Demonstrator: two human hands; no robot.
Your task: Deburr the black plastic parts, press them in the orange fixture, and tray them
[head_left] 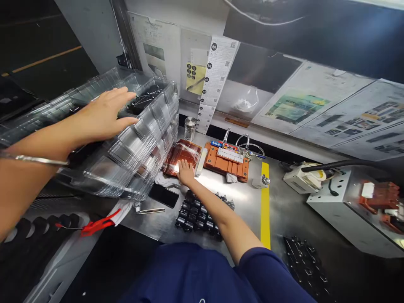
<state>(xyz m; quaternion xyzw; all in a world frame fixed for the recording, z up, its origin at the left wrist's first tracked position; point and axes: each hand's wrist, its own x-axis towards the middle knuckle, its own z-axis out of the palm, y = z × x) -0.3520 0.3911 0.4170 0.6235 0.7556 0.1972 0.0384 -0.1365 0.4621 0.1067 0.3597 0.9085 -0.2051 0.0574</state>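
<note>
Right hand: fingers loosely spread, over near edge of brown film-covered stack on worktop. Left hand: thumb apart, fingers extended, over clear trays; contact unclear. Black parts in top tray, just beyond left fingertips.

Glossy clear plastic is seen in the left trays, smooth shiny metal in the worktop, matt cloth in the near shirt.

Is a metal table; carries brown block, orange block, jar, phone, tweezers and also black parts.
</note>
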